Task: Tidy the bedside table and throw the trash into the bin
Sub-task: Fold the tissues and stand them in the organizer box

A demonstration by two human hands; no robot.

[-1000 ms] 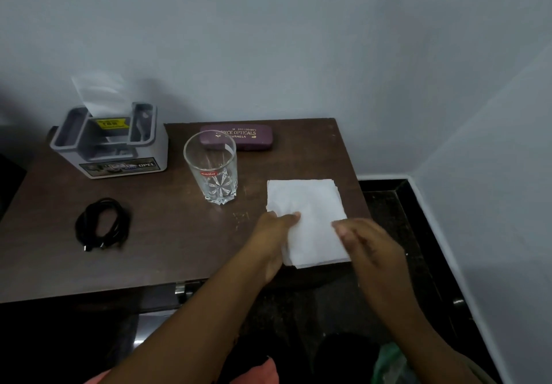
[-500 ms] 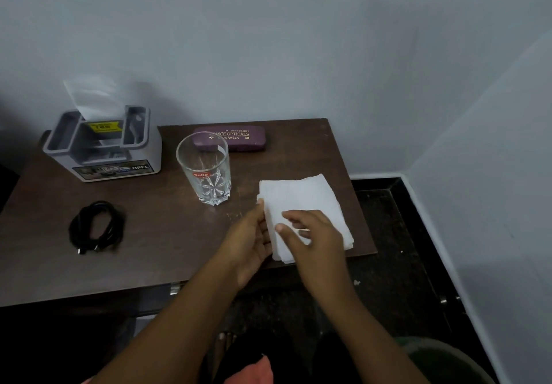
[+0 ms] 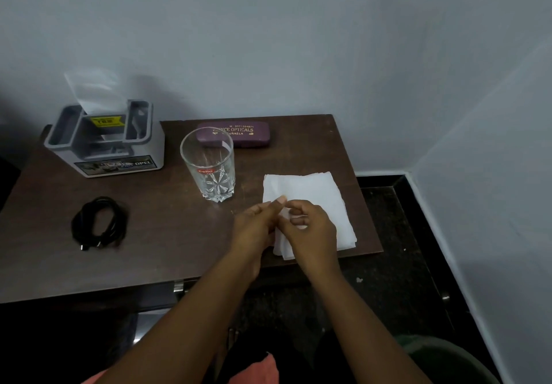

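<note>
The white tissue [image 3: 310, 192] is spread flat on the bedside table [image 3: 167, 234], under and just beyond the fingertips; a small fold at its near-left part is pinched between the curled fingers [image 3: 299, 221] and thumb of the right hand [image 3: 316, 237]; the left hand [image 3: 254, 231] is laid against the same spot with fingers fairly straight, and whether anything is gripped by it cannot be told. The glass [image 3: 210, 168] stands left of the left fingertips, apart from them; the spectacle case [image 3: 239, 138] lies well beyond. If the tissue is swept up widely, the glass could be clipped and tipped; if only the top ply is held, the layers may be torn or left behind; a loose bundle could be dropped short of the dark rim [image 3: 448, 353] below the right forearm, judged to be the bin.
</note>
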